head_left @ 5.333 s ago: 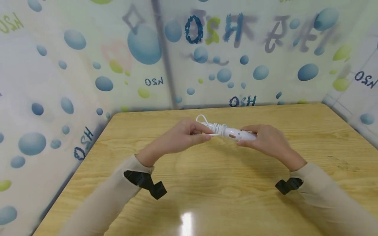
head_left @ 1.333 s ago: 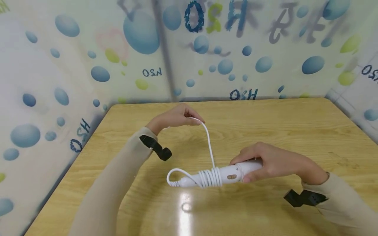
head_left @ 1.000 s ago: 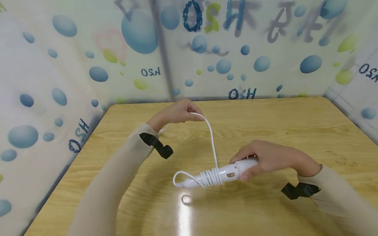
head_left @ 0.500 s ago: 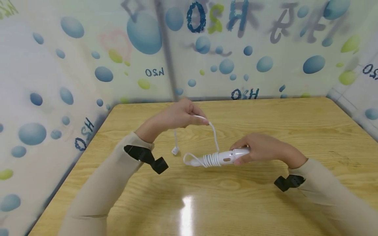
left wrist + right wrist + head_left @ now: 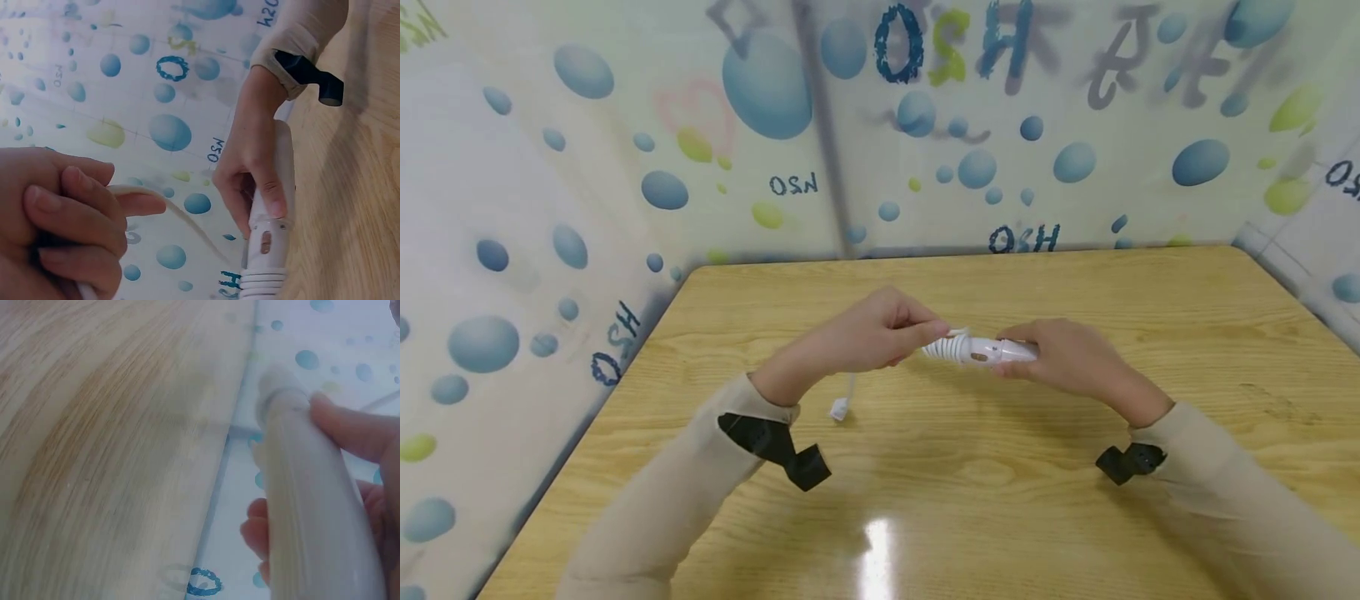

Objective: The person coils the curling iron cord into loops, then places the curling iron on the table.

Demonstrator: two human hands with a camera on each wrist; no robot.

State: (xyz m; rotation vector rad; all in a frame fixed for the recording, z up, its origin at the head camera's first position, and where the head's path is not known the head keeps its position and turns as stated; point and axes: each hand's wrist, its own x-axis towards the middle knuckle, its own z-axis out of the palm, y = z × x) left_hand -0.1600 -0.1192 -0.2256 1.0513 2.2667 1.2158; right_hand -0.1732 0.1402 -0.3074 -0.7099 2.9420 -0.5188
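A white hair iron (image 5: 983,351) with a brown switch is held above the table by my right hand (image 5: 1071,357), thumb and fingers around its wider end. White cord (image 5: 946,347) is wound in several turns about its narrower end. My left hand (image 5: 880,335) pinches the cord close beside these coils and hides the iron's tip in the head view. In the left wrist view a stretch of cord (image 5: 199,232) runs from the left fingers to the coils. The cord's plug (image 5: 838,408) dangles below the left hand. The right wrist view shows the iron's smooth body (image 5: 312,506).
A wood-grain table (image 5: 1000,500) lies under both hands. Behind it and at the sides hang pale curtains (image 5: 1075,108) with blue and green bubble prints. Black wrist mounts (image 5: 775,446) sit on both sleeves.
My left hand has come down with the cord, nearer to the iron. The right hand has raised the iron away from me. The plug, hidden a second ago, hangs in view.
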